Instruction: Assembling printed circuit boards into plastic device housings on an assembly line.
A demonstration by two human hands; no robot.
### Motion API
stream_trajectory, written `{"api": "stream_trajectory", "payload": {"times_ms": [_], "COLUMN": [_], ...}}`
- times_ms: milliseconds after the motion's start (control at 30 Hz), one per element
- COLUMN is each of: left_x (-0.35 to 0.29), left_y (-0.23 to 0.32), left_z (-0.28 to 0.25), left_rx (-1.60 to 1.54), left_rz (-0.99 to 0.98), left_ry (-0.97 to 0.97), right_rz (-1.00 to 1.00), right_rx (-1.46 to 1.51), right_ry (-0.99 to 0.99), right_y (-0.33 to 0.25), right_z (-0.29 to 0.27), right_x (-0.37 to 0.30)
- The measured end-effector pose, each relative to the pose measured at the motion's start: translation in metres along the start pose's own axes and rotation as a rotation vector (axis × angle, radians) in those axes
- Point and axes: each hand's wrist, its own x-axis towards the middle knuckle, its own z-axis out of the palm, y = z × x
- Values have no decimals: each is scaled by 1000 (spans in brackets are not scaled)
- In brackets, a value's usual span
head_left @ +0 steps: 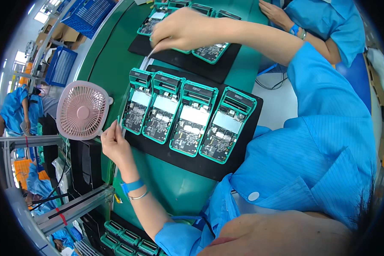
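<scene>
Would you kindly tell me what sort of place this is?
Probably an electronics assembly workshop: rectangular green-framed devices with exposed black circuit boards lie on a black mat, with blue plastic crates and another person's blue smock in view.

Green tabletop [179, 187] under two black mats [245, 144] and, seemingly, a pink fan [82, 112].
</scene>
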Motion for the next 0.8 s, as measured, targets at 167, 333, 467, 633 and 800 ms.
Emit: {"api": "stream_trajectory", "payload": {"times_ms": [167, 333, 467, 633, 800], "left_x": [-1, -1, -3, -4, -5], "left_y": [8, 9, 7, 9, 7], "left_z": [19, 21, 20, 21, 21], "left_rx": [-5, 21, 50, 64, 95], "left_rz": [52, 120, 171, 185, 197], "left_ry": [147, 140, 155, 135, 119], "right_rz": [-278, -350, -318, -282, -290], "right_rx": [-12, 24, 84, 45, 23], "right_ry": [-182, -295, -376, -460, -493], "right_y": [-32, -44, -49, -52, -53], "right_z": [73, 119, 128, 124, 125], "right_x": [82, 117, 122, 125, 124]}}
